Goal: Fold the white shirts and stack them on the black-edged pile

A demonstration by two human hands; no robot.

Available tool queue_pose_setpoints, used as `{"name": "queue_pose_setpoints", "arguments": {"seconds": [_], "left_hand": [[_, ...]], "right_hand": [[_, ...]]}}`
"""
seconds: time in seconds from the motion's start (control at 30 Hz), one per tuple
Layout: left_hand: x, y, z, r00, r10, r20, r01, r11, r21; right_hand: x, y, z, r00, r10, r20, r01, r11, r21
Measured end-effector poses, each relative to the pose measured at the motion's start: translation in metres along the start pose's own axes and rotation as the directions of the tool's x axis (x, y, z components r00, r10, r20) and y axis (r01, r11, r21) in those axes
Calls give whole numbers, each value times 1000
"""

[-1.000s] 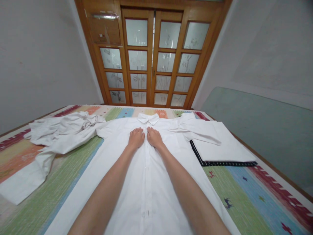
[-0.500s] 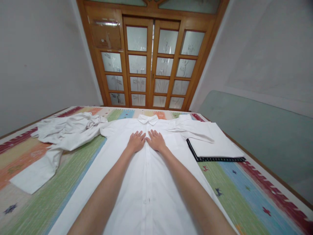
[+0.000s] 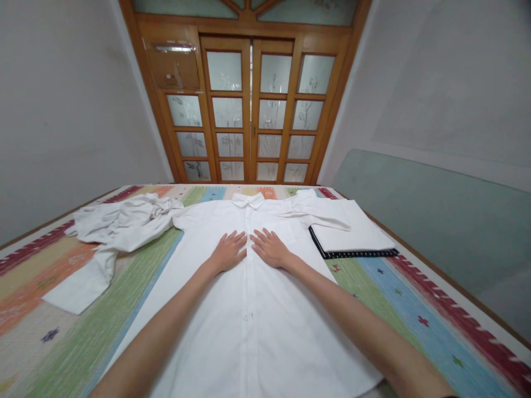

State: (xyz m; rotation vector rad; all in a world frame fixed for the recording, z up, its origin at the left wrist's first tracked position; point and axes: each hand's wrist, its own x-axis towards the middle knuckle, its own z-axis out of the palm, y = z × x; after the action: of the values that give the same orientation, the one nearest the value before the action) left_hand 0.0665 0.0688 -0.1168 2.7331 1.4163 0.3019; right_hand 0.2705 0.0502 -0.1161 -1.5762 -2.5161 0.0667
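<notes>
A white button-up shirt (image 3: 249, 309) lies spread front-up on a striped, many-coloured cover (image 3: 83, 309), collar (image 3: 248, 200) at the far end. My left hand (image 3: 228, 251) rests flat on the shirt's chest just left of the button line, fingers spread and open. My right hand (image 3: 269, 249) lies flat just right of the button line, fingers spread too. The two hands sit side by side, a small gap between them. The shirt's left sleeve (image 3: 103, 243) trails crumpled to the left. Its right sleeve (image 3: 315, 213) lies over a folded cloth.
A folded white cloth with a dark dotted edge (image 3: 352, 243) lies at the right of the shirt. Wooden doors with frosted glass panes (image 3: 249, 110) stand beyond the far edge. A pale green panel (image 3: 435, 215) runs along the right wall.
Both hands slid down the shirt's chest toward me and their fingers spread from curled to flat. The view shifted back slightly, showing more of the shirt.
</notes>
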Motion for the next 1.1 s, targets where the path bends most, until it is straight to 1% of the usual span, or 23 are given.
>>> {"name": "queue_pose_setpoints", "arguments": {"seconds": [0.07, 0.17, 0.27, 0.33, 0.4, 0.47, 0.57, 0.63, 0.73, 0.87, 0.97, 1.1], "left_hand": [[-2, 2, 0, 999, -23, -22, 22, 999, -41], [2, 3, -2, 996, -50, -71, 41, 991, -128], [12, 5, -6, 990, -40, -133, 9, 975, -222], [17, 6, -7, 985, -50, -167, 9, 972, -237], [22, 7, -5, 974, -86, -210, 37, 973, -227], [25, 8, 0, 955, -124, -270, 54, 966, -251], [25, 8, 7, 927, -151, -343, 28, 941, -338], [24, 9, 10, 917, -148, -371, 0, 929, -371], [21, 10, 11, 913, -134, -384, -17, 931, -364], [20, 13, 8, 918, -126, -376, -15, 937, -348], [21, 15, 7, 920, -136, -369, -1, 938, -347], [22, 17, 7, 920, -138, -367, 14, 947, -322]], "right_hand": [[-10, 2, -1, 999, -39, -17, 39, 999, 20], [-17, 7, -5, 995, -95, -40, 97, 993, 72], [-12, 15, -11, 986, -160, -51, 166, 977, 133], [-2, 20, -15, 985, -160, -58, 167, 972, 167], [12, 24, -18, 989, -132, -69, 142, 974, 175], [28, 27, -18, 991, -113, -78, 124, 980, 154], [55, 30, -14, 992, -91, -91, 100, 989, 105], [75, 31, -9, 993, -77, -92, 85, 993, 82], [106, 31, -2, 996, -27, -82, 32, 997, 67], [141, 28, 8, 995, 97, -22, -95, 993, 67], [155, 26, 13, 988, 152, -19, -150, 987, 56], [165, 23, 16, 967, 253, 14, -253, 966, 58]]}}
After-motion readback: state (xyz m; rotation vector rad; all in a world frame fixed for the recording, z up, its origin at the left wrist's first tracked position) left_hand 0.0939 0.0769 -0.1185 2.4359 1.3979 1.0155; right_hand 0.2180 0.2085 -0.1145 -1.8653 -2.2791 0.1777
